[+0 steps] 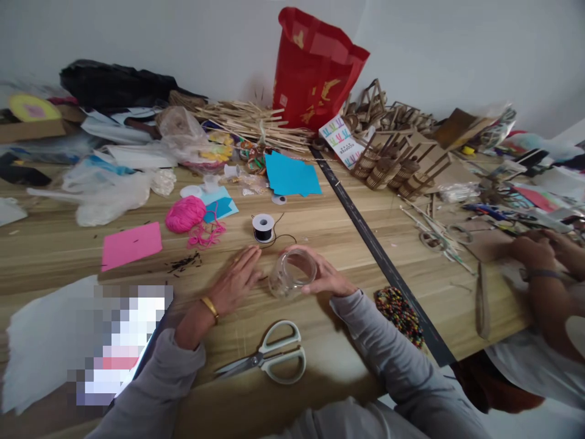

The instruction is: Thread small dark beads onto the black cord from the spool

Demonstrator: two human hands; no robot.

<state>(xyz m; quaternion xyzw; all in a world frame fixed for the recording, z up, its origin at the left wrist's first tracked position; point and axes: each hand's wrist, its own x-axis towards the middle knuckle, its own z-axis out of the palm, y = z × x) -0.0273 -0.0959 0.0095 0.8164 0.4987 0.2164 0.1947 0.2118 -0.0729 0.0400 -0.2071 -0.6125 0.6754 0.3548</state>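
My right hand (pixel 328 275) is wrapped round a clear glass jar (pixel 280 279), which tilts a little on the wooden table. Its round mouth faces up towards me. My left hand (pixel 235 275) lies flat on the tabletop to the left of the jar, palm down with fingers stretched out; nothing shows in it. Just beyond both hands stands a white spool of black cord (pixel 263 229), its loose end trailing to the right. White-handled scissors (pixel 274 353) lie nearer to me, blades pointing left. Short black clippings (pixel 185 263) are scattered left of my left hand.
Pink yarn (pixel 186 214), a pink sheet (pixel 132 245) and blue sheets (pixel 293 175) lie beyond. A black strip (pixel 365 238) crosses the table, with a beaded coil (pixel 400 316) beside it. A red bag (pixel 315 70) stands behind. Another person's hands (pixel 534 249) are at right.
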